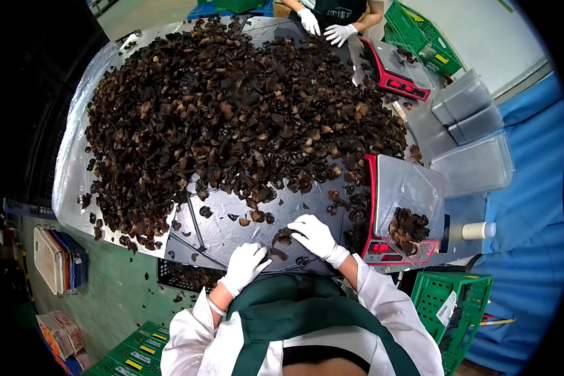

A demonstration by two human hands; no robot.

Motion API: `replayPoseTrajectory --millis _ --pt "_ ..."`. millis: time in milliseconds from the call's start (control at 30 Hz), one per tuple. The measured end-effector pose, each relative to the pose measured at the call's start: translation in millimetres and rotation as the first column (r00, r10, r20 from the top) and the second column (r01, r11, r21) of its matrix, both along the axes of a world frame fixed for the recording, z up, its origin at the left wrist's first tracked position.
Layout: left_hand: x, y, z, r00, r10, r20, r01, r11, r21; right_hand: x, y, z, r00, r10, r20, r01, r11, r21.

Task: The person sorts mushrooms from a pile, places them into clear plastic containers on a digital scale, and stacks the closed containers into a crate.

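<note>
My gloved left hand is at the table's near edge, its fingers bent and closed; whatever they pinch is hidden. Just off its fingertips lies a dark strip of wood ear mushroom. My gloved right hand reaches in from the right, its thumb and fingers closed at the edge of a brown-black wood ear mushroom. A huge heap of wood ear mushrooms covers most of the table beyond both hands. A few loose pieces are scattered between the heap and my hands.
To the right stands a red scale with mushrooms in a clear container on its pan. A second red scale is farther back, near a co-worker's gloved hands. Clear plastic boxes are stacked at right. Green crates stand below.
</note>
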State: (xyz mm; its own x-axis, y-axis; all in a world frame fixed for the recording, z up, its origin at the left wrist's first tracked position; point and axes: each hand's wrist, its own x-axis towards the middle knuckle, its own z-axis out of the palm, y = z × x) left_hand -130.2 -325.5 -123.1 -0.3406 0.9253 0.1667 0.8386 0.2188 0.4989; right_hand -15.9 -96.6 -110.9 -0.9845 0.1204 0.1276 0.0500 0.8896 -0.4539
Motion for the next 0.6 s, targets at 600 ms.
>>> replayPoseTrajectory --millis 600 --pt "-36 -38 5 -0.600 -0.418 0.682 -0.749 0.593 -0.295 -107 -46 -9 0.973 0.029 0.231 -0.063 0.988 0.142"
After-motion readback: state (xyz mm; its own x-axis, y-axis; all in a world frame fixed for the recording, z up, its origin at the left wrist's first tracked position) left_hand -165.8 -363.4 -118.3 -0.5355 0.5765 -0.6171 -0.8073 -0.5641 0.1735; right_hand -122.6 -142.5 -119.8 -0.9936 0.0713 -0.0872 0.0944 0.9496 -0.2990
